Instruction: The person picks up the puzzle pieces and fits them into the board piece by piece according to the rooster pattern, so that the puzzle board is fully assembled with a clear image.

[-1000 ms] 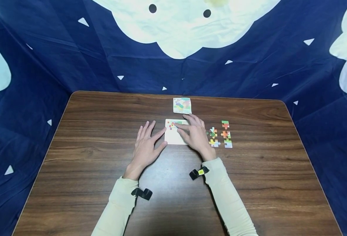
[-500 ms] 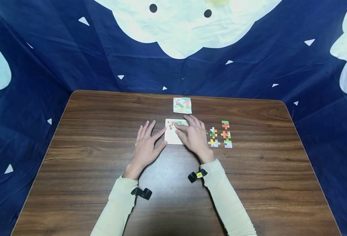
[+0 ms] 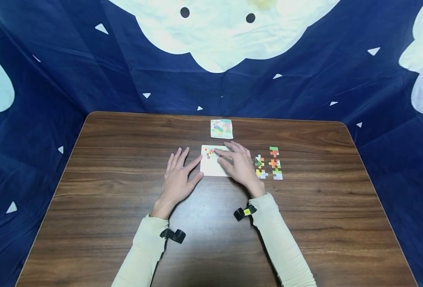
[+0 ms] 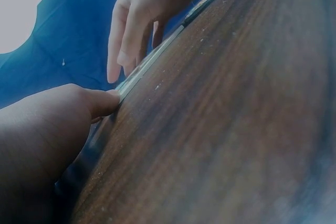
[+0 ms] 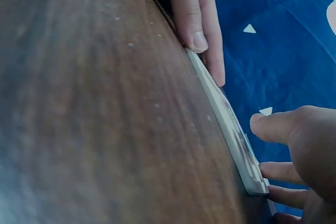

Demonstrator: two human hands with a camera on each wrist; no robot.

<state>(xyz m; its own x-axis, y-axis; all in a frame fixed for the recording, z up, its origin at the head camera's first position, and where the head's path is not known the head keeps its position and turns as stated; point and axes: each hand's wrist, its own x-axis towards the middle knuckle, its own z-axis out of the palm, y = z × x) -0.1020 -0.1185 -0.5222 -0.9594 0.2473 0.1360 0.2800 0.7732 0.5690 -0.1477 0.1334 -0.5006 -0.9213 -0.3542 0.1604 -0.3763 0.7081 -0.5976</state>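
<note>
A white puzzle board (image 3: 211, 167) lies flat on the table, with a few colourful pieces (image 3: 210, 153) in its upper left part. My left hand (image 3: 177, 179) rests on the table with fingers spread, its thumb and index finger touching the board's left edge. Over the board's right half is my right hand (image 3: 241, 167), fingers extended, fingertips at the pieces along the top. The right wrist view has that thumb (image 5: 278, 124) raised apart from the board (image 5: 226, 119). I see nothing pinched in either hand. The right hand hides part of the board.
Right of the board lie several loose jigsaw pieces (image 3: 275, 164), some close to the right hand. A square picture card (image 3: 221, 129) is behind the board, near the far edge of the brown wooden table (image 3: 107, 167). Blue cloth (image 3: 125, 79) hangs around the table.
My right hand shifts slightly left, then back a little to the right, staying over the board. The left hand, the board and the loose pieces look unmoved.
</note>
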